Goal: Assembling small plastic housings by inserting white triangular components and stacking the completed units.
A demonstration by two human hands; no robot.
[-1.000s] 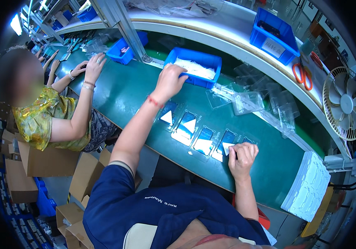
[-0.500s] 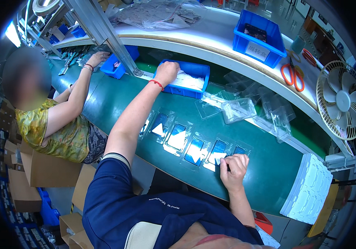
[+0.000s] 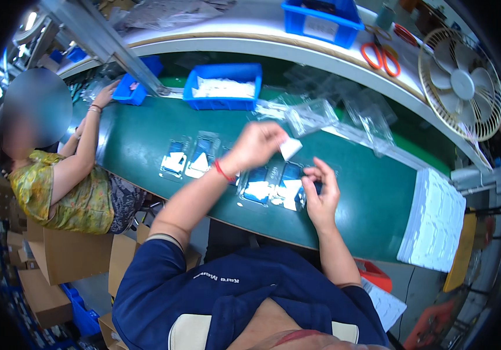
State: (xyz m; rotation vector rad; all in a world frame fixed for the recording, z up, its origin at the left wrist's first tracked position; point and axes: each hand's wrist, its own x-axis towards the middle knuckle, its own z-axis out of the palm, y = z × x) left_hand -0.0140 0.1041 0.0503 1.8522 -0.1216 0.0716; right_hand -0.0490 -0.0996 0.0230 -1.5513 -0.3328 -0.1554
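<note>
My left hand (image 3: 256,144) is closed in a pinch on a small white card piece (image 3: 290,149), held above the green table (image 3: 367,216). My right hand (image 3: 323,195) has its thumb and fingers apart, beside the right end of a row of clear plastic trays. In the row, each visible tray, such as the far-left one (image 3: 165,170), carries a dark blue panel (image 3: 205,144) and a white piece (image 3: 201,163). My left hand and forearm partly hide the middle of the row. Farther back, a blue bin (image 3: 221,105) holds many white pieces (image 3: 224,88).
Empty clear plastic boxes (image 3: 314,116) lie behind the row. A stack of white moulded trays (image 3: 432,221) stands at right. The shelf holds a blue bin (image 3: 320,28), orange-handled scissors (image 3: 380,58) and a fan (image 3: 462,84). A co-worker (image 3: 67,181) sits at left.
My left hand has come out of the blue bin toward the right end of the row, carrying a white piece. My right hand's fingers have spread apart. The view has shifted.
</note>
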